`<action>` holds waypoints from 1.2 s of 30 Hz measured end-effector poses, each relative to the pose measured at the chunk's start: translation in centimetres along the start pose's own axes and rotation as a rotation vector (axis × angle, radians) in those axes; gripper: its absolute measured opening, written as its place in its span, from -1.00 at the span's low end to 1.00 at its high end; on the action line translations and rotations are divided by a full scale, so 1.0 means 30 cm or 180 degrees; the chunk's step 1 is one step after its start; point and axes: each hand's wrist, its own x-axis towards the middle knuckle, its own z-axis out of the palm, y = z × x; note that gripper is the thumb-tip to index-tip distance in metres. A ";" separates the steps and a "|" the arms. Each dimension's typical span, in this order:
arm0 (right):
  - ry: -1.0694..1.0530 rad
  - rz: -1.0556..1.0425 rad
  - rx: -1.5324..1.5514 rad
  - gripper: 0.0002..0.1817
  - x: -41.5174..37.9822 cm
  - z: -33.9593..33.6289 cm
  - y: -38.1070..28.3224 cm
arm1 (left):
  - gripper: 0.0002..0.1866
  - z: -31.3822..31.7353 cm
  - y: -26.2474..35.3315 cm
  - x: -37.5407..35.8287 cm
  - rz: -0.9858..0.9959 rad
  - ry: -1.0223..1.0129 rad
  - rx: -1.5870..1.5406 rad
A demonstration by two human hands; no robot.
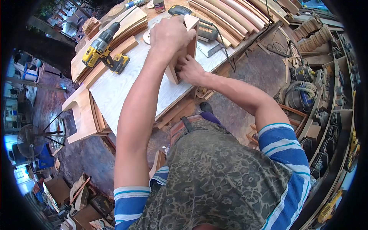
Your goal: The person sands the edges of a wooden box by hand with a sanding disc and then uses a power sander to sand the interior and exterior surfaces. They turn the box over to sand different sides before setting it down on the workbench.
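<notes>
A narrow, box-like wooden frame (172,74) stands on the white-topped workbench (111,96), its far end (191,22) rising beside my knuckles. My left hand (168,33) is closed over the upper far part of this frame, with most fingertips hidden behind it. Lower down, my right hand (191,70) has its fingers curled against the frame's near side; whether a small part is pinched there cannot be made out. A yellow and black cordless drill (102,50) lies left of my left hand. Just beyond the frame rests a corded DeWalt power tool (205,31).
Curved wooden strips (230,15) are stacked at the bench's far right. More boards (126,23) lie on the left, near a cut wooden panel (82,115). A metal square (211,50) sits by the bench edge, and a black cord (229,57) hangs over it. A fan (30,140) stands left.
</notes>
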 end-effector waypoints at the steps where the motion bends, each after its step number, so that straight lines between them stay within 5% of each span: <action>1: -0.0010 -0.0001 -0.0002 -0.70 -0.001 0.010 -0.009 | -0.47 0.001 0.001 0.007 -0.0017 -0.0070 0.0044; 10: 0.0413 0.0051 0.0335 -0.68 -0.007 0.047 0.003 | -0.37 -0.006 0.000 0.012 -0.0086 -0.0200 0.0051; 15: 0.0499 0.0795 0.1101 -0.75 0.006 0.063 -0.055 | -0.27 -0.016 0.011 0.021 -0.0170 -0.0393 0.0040; 16: 0.0488 0.0814 0.1099 -0.75 0.000 0.082 -0.056 | -0.38 -0.015 0.016 0.014 -0.0117 -0.0299 0.0064; 19: 0.0979 0.0705 0.1001 -0.76 -0.002 0.096 -0.039 | -0.47 -0.003 0.006 0.010 -0.0027 -0.0168 0.0011; 21: 0.0615 -0.0160 0.0243 -0.77 -0.010 0.067 0.029 | -0.48 -0.007 -0.003 0.012 0.0006 -0.0086 -0.0051; 24: 0.0338 -0.0551 -0.0134 -0.77 -0.037 0.012 0.082 | -0.41 -0.008 0.003 0.016 -0.0024 -0.0320 -0.0026; 31: 0.0872 -0.0439 0.0216 -0.78 -0.068 0.093 0.082 | -0.49 0.012 0.012 0.015 -0.0010 -0.0275 -0.0143; 36: 0.0661 -0.0386 0.0137 -0.74 -0.082 0.087 0.066 | -0.53 0.007 0.016 0.017 0.0012 -0.0350 -0.0227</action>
